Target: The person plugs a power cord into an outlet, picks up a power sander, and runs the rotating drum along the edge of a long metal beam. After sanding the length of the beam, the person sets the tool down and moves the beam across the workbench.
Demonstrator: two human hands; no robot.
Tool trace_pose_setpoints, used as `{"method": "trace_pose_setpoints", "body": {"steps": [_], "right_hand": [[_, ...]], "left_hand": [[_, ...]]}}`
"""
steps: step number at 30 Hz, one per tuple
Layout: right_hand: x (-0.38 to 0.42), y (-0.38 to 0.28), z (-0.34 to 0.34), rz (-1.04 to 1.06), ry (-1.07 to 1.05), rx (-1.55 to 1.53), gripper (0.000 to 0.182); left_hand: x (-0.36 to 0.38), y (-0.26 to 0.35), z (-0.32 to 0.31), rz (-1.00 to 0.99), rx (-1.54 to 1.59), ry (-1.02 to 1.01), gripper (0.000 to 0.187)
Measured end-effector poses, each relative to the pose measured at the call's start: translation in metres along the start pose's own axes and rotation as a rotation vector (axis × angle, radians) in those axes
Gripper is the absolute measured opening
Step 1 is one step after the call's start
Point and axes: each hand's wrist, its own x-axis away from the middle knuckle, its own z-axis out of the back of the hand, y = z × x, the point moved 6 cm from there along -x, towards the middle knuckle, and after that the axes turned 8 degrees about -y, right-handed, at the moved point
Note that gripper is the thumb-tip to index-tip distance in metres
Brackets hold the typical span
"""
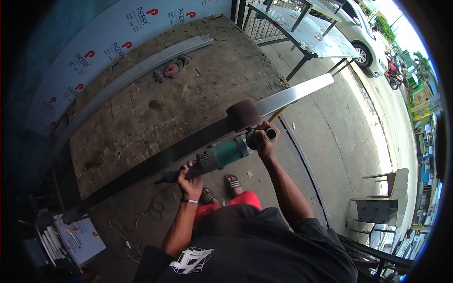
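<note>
Both hands grip a green drum sander (226, 153) held across the front of my body. My left hand (190, 183) is wrapped round its dark rear handle, where the cord leaves. My right hand (264, 140) closes round the front handle, a dark tube whose open end shows beside the thumb. The sander's brown abrasive drum (244, 115) overlaps the top face of a long rectangular metal tube (302, 92). That tube runs along the near edge of the worn wooden table (188, 111); its right end is bright and sticks out past the table.
A second metal length (179, 48) lies at the table's back beside a reddish-grey rounded item (171, 70). A cord (156, 207) loops on the floor near my sandals. A metal-topped stand (321, 40) is at upper right, with a parked car (361, 33) behind.
</note>
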Motion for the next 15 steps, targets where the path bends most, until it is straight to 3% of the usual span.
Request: {"method": "trace_pose_setpoints", "body": {"steps": [5, 9, 11, 15], "right_hand": [[0.051, -0.005, -0.112, -0.168, -0.085, -0.032, 0.031], [0.086, 0.011, -0.181, -0.06, -0.212, 0.038, 0.025], [0.099, 0.016, -0.204, -0.151, -0.252, -0.009, 0.024], [0.101, 0.021, -0.209, -0.142, -0.276, -0.091, 0.024]], "left_hand": [[0.061, 0.11, 0.009, -0.087, -0.069, 0.081, 0.012], [0.099, 0.194, 0.021, -0.158, -0.134, 0.086, 0.012], [0.115, 0.218, 0.014, -0.176, -0.182, 0.115, 0.012], [0.119, 0.225, 0.013, -0.207, -0.189, 0.143, 0.013]]}}
